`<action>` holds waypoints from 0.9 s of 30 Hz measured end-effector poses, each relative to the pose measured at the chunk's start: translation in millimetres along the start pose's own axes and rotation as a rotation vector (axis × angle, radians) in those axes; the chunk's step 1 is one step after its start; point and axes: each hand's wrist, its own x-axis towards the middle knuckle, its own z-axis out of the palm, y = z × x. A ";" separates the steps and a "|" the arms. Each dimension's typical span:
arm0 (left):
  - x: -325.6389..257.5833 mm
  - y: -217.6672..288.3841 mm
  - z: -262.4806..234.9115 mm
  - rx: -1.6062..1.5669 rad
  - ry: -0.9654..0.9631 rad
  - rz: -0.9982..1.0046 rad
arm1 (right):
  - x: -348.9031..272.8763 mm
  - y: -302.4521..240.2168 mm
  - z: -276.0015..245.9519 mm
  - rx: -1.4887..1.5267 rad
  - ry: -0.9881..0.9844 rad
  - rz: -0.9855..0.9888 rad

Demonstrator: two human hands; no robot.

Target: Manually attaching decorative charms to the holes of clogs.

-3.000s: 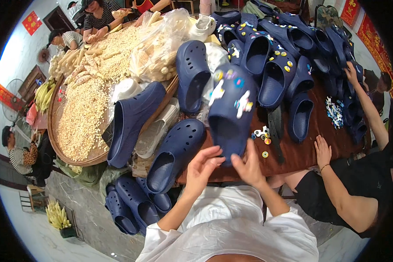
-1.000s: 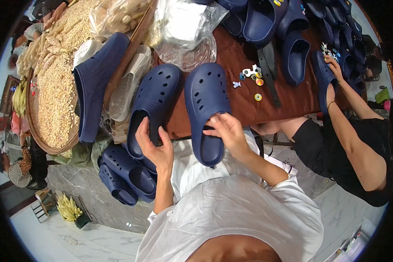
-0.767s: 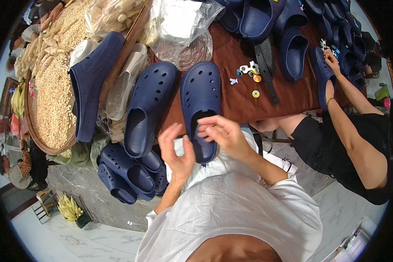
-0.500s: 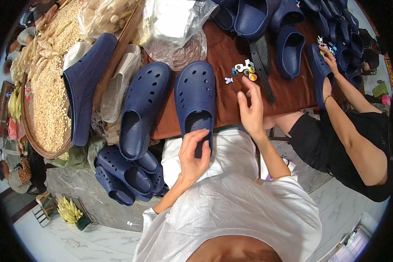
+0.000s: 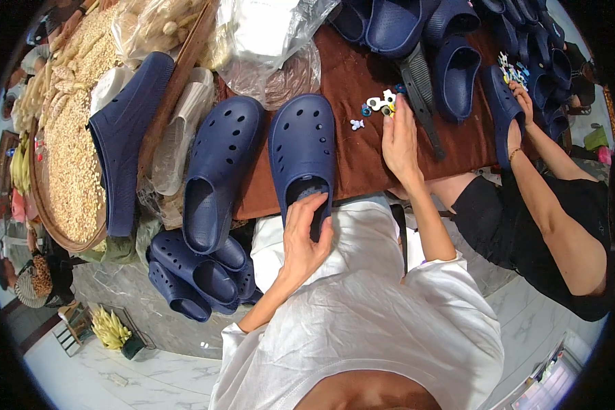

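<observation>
A navy foam clog (image 5: 301, 143) lies sole down on the brown table (image 5: 348, 171), heel toward me. My left hand (image 5: 306, 232) grips its heel end at the table's near edge. My right hand (image 5: 400, 140) lies flat on the table, fingertips at a small pile of coloured shoe charms (image 5: 378, 104); whether it holds one I cannot tell. A second navy clog (image 5: 219, 167) lies just left of the first.
Several navy clogs (image 5: 198, 277) are stacked below the table's left end, and more fill the far right (image 5: 458, 68). A round basket of pale pieces (image 5: 72, 157) carries another clog (image 5: 126, 130). Clear plastic bags (image 5: 266, 41) lie behind. A seated person's arm (image 5: 547, 184) reaches in at right.
I have set the clog down on the table beside the other one. My right hand left it and reached forward to the charms; my left hand moved to its heel.
</observation>
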 end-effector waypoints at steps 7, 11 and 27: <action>1.3 -2.1 1.8 -0.003 -0.013 -0.028 | 34.5 4.2 12.3 0.009 -0.120 0.188; 0.7 -3.9 5.2 0.005 -0.003 -0.032 | 36.0 12.8 18.6 0.057 -0.063 -0.016; 34.3 -23.1 24.7 -0.920 0.117 -0.649 | -46.3 -31.8 -22.3 0.074 -0.030 0.006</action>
